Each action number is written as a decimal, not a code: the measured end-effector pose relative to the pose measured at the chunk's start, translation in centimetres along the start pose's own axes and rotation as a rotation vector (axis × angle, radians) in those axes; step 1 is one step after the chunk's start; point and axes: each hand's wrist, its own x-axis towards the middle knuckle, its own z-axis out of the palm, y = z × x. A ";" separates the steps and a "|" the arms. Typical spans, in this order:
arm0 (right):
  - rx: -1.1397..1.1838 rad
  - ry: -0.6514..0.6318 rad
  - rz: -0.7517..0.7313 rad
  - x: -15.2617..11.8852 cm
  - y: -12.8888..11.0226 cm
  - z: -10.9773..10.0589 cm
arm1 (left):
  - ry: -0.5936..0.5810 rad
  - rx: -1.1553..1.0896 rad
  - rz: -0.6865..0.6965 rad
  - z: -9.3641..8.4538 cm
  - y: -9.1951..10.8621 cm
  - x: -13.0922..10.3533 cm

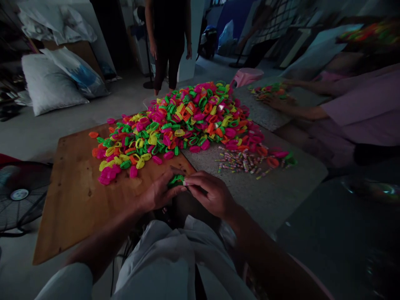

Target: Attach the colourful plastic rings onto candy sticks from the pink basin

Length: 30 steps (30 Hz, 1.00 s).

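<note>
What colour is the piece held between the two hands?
Bright green; the head view shows the piece between the left hand and right hand.

Both hands (186, 192) nearly meeting, fingers curled

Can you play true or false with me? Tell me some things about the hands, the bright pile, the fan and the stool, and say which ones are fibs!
1. The left hand and the right hand are together at a green plastic piece. True.
2. The fan is at the right edge of the picture. False: the fan is at the left edge.
3. The bright pile lies partly on the wooden board and partly on the grey tabletop. True.
4. The stool behind the pile is blue. False: the stool is pink.
5. The small patterned sticks lie on the grey tabletop. True.
</note>
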 end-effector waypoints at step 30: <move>-0.307 -0.073 0.172 -5.8 3.5 0.7 | -0.029 0.371 -0.096 3.9 -5.8 -0.4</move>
